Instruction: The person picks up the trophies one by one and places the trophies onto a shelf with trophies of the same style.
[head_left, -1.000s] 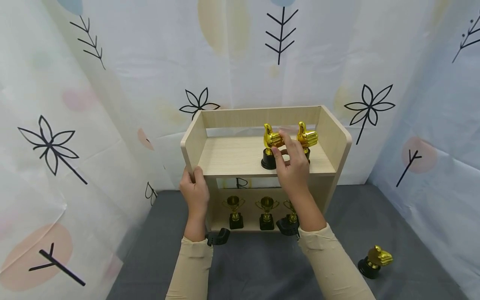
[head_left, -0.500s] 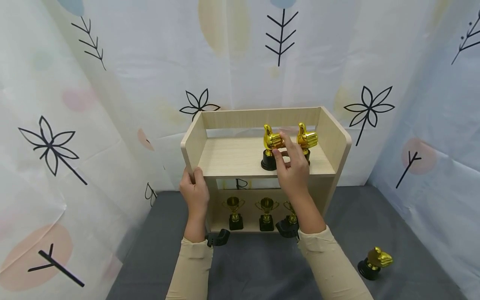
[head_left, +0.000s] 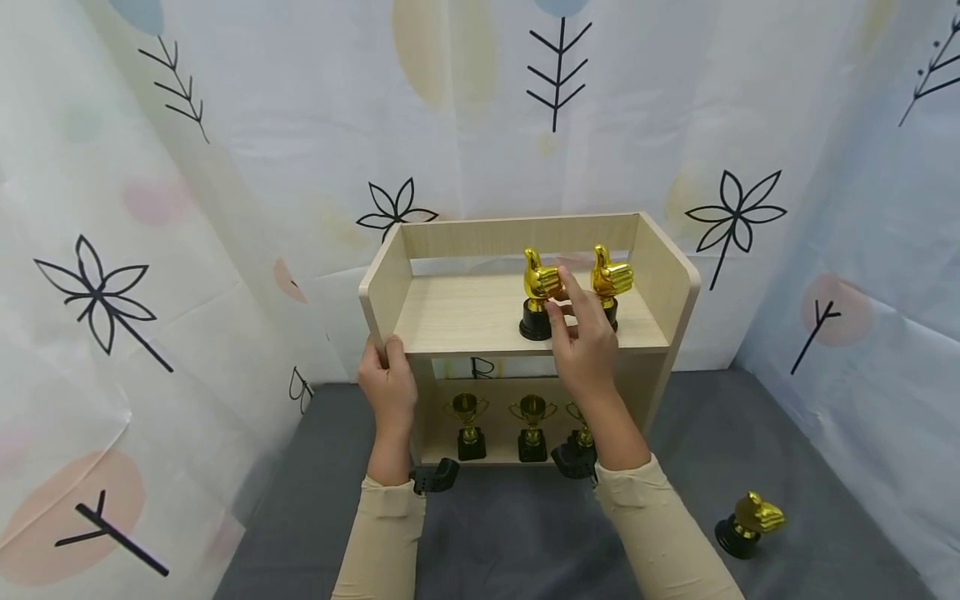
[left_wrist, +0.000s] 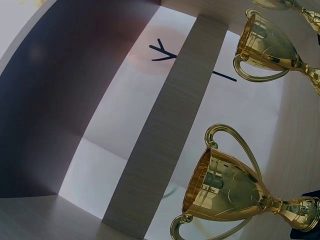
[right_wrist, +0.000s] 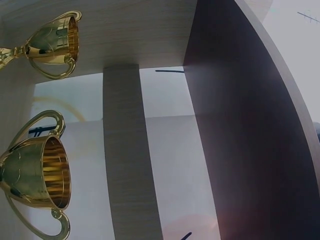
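A small light-wood two-tier shelf [head_left: 457,312] stands on the grey cloth. My left hand [head_left: 387,385] grips its left side at the upper board, thumb in front. On the upper board stand two gold thumbs-up trophies with black bases, the left one [head_left: 536,321] and the right one [head_left: 611,277]. My right hand [head_left: 587,342] pinches the left trophy by the right side of its golden fist; that contact is partly hidden. The right trophy's base is partly behind my fingers. Neither hand shows in the wrist views.
Three gold cups stand on the lower tier: left [head_left: 471,427], middle [head_left: 532,427] and right [head_left: 583,425], partly covered by my wrist camera. Another thumbs-up trophy [head_left: 748,525] stands on the grey cloth [head_left: 510,533] at the right. A patterned curtain [head_left: 480,125] hangs behind.
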